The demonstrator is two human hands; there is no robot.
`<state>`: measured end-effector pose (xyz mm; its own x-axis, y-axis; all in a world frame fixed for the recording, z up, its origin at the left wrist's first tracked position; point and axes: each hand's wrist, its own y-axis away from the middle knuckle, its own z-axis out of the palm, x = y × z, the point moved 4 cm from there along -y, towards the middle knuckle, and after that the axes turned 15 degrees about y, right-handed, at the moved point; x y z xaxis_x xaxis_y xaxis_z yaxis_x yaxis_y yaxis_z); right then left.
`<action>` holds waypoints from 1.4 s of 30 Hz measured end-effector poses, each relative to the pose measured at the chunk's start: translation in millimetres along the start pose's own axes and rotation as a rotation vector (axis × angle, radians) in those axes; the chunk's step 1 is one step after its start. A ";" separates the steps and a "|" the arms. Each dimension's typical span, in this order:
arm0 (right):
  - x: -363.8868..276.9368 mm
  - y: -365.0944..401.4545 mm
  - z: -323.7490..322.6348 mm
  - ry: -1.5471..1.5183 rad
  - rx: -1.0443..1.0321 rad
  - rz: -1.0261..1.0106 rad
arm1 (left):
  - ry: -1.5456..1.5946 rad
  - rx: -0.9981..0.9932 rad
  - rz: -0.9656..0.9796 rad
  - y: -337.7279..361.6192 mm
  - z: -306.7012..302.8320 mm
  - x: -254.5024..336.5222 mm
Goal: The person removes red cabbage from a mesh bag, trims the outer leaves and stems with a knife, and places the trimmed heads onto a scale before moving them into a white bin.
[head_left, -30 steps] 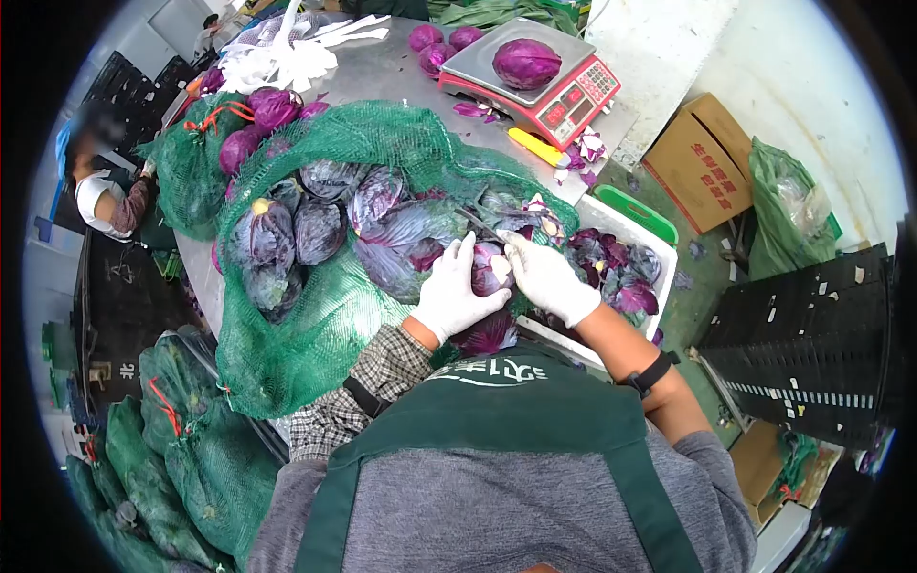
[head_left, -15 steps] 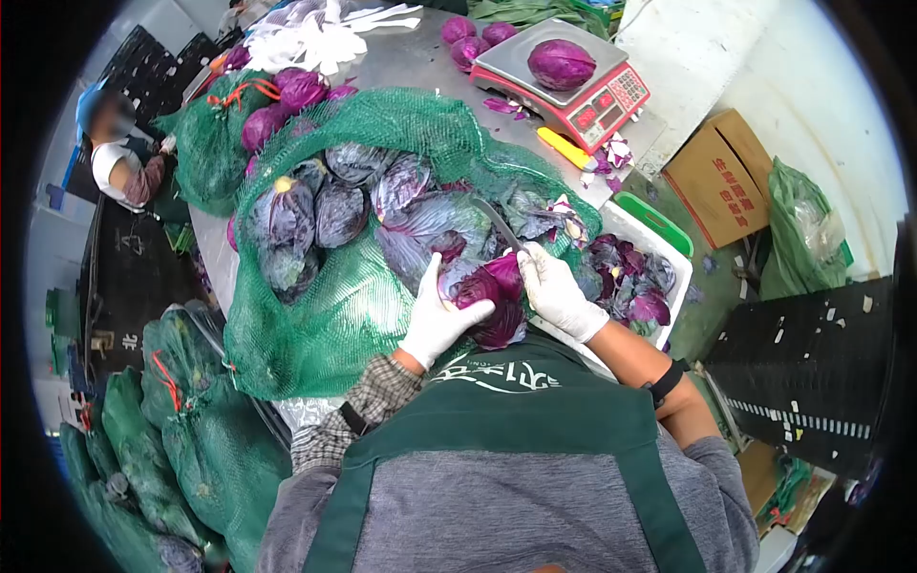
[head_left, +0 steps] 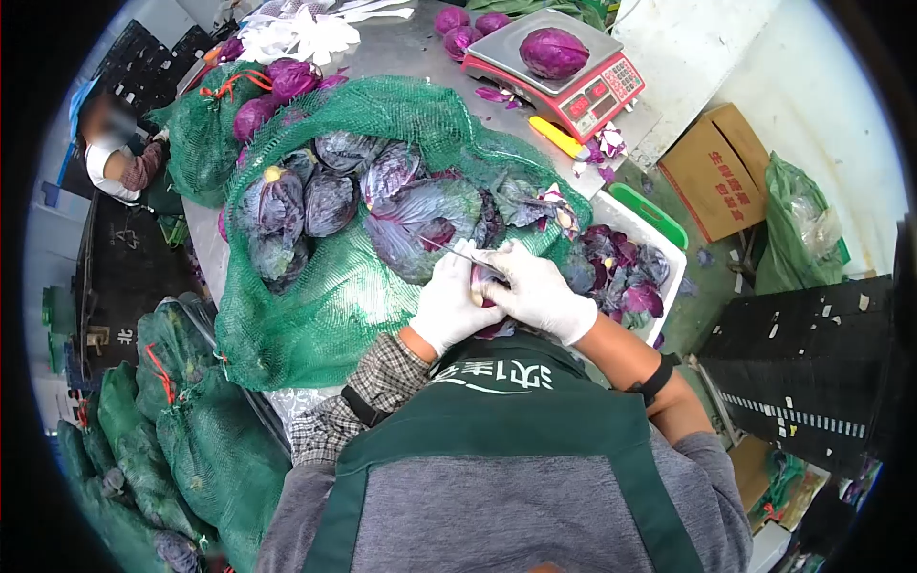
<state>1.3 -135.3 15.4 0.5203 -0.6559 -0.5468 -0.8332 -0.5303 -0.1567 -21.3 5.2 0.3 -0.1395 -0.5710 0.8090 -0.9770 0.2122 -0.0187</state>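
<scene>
There's a big grey metal table (head_left: 396,62) running up to the top of the frame, and a good chunk of it is covered by a loose green mesh sack (head_left: 349,325) left of centre, dusky purple cabbages (head_left: 330,202) bunched around it. Right of centre is a white straight-sided bin (head_left: 674,277) heaped with loose purple leaves (head_left: 621,272). The pale-streaked purple cabbage (head_left: 482,278) being worked on sits around the middle of the frame, mostly hidden by fingers. The white-gloved left hand (head_left: 449,306) is cupped round its left side, while the white-gloved right hand (head_left: 543,294) looks folded tight round the handle of a thin grey-bladed knife (head_left: 454,252), though I can't actually see the handle. The blade sticks out up-left, right over the left fingertips, which makes me wince. Imo, tuck those fingertips back, keep the palm snug so the head can't roll, use short shallow strokes, and turn the cabbage rather than bending the wrist.
</scene>
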 end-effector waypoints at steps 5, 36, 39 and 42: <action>26.6 2.8 -1.0 0.159 0.050 0.006 | 0.032 -0.042 0.207 11.4 -0.7 -10.8; 63.5 22.6 -3.8 -0.488 0.030 0.406 | 1.740 0.065 -0.538 27.5 -29.1 -98.7; 31.0 7.7 10.2 -0.804 -0.109 0.382 | 1.955 -0.093 -0.612 21.2 -27.8 -57.1; 3.4 3.1 -12.9 -1.024 -0.080 0.398 | 2.032 -0.392 -0.735 22.9 -24.7 -37.2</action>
<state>2.9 -146.1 23.7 -0.2152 -0.0518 -0.9752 -0.8732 -0.4370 0.2159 -34.5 50.9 -15.7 0.7009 0.7123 -0.0370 -0.6535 0.6621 0.3669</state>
